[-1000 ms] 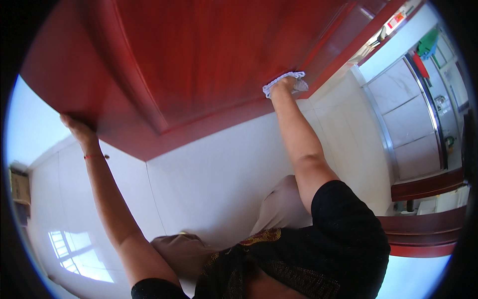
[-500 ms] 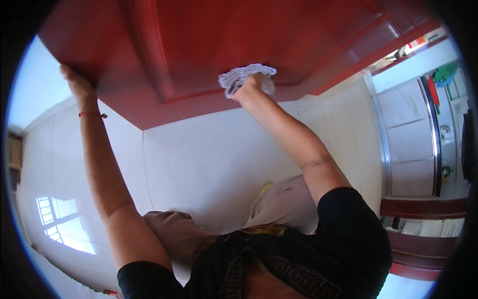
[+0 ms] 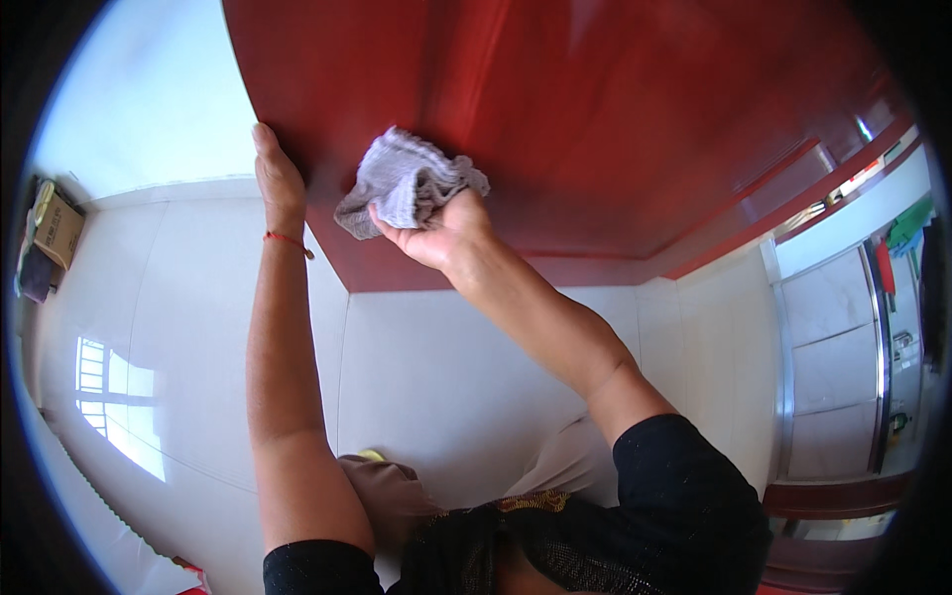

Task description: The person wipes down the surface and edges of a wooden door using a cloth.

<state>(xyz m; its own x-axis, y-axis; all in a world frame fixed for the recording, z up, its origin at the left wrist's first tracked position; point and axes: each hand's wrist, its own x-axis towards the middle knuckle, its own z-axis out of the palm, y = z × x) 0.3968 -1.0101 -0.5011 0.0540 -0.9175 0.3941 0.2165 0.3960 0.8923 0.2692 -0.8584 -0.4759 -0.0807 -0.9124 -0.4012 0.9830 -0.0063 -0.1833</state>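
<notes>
A red-brown panelled door point(image 3: 595, 129) fills the upper part of the view. At its left edge my left hand point(image 3: 281, 183) grips the door, with part of the fingers hidden. My right hand point(image 3: 443, 233) is closed on a crumpled grey-white cloth point(image 3: 402, 178), bunched up against the lower left part of the door's face. The thumb shows along the cloth's lower side, while the other fingers are mostly covered by its folds.
Pale floor tiles point(image 3: 436, 337) lie below the door. A cardboard box point(image 3: 59, 230) stands by the wall at far left. On the right are a white-tiled counter front point(image 3: 833, 357) and a green item point(image 3: 907, 228). Dark red wood point(image 3: 838, 494) shows at lower right.
My right hand has carried the cloth leftward across the door, towards its left edge. The door's edge and my left hand now appear farther right in the view.
</notes>
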